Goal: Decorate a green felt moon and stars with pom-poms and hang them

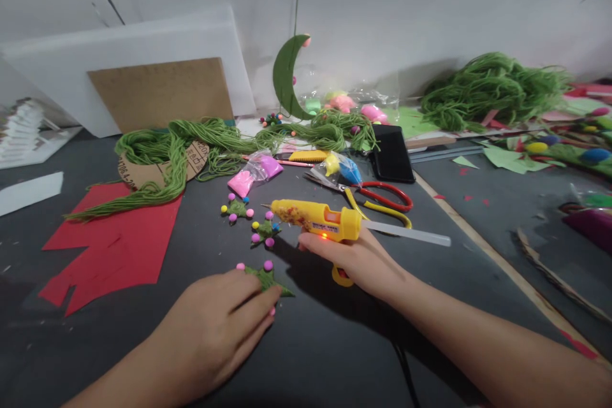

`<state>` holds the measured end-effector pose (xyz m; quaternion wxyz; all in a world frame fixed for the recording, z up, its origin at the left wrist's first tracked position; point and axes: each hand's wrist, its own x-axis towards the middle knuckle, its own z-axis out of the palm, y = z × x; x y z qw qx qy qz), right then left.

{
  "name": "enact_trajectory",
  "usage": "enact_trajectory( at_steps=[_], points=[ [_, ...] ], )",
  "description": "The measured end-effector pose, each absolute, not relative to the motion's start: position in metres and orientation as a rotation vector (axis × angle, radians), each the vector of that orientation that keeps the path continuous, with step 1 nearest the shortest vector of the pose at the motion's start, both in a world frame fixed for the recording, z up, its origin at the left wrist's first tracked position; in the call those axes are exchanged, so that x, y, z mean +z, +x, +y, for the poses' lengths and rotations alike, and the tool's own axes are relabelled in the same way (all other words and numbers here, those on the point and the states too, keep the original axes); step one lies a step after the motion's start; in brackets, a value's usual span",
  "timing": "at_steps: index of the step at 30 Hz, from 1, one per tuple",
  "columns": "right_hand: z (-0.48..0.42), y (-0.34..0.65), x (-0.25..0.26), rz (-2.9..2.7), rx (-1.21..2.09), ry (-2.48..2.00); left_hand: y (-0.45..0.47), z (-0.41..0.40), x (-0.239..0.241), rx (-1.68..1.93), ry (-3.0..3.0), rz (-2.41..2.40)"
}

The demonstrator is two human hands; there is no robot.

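Note:
My right hand (366,264) is wrapped round the handle of a yellow hot glue gun (291,210), whose orange light glows. Its nozzle points left, and a clear glue stick (411,233) juts from its back. Lower left, my left hand (217,315) grips a green star (268,279) on the table, its fingers curled over one side. Pink and purple pom-poms sit on the star's visible points; part of it is hidden under the fingers. Two smaller green stars, one (264,229) just below the nozzle and another (237,208) to its left, carry coloured pom-poms.
Red felt (119,248) and green yarn (176,169) lie left. Scissors (382,194), a cutter (308,156), pom-pom bags (253,172) and a black phone (393,153) lie beyond the glue gun. A green crescent (288,76) hangs at the back. More yarn (492,89) is heaped right.

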<state>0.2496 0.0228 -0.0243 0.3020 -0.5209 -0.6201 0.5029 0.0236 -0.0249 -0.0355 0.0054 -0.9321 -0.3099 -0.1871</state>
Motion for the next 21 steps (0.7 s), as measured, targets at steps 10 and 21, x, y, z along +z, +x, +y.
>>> enact_trajectory(
  at_steps=[10,21],
  points=[
    [0.021,0.254,-0.021,-1.576,1.391,-1.374,-0.016,-0.013,-0.003,0.006,-2.878,-1.979],
    [0.024,0.254,-0.022,-1.507,1.303,-1.346,0.009,-0.032,-0.029,-0.220,-2.733,-1.987]
  ],
)
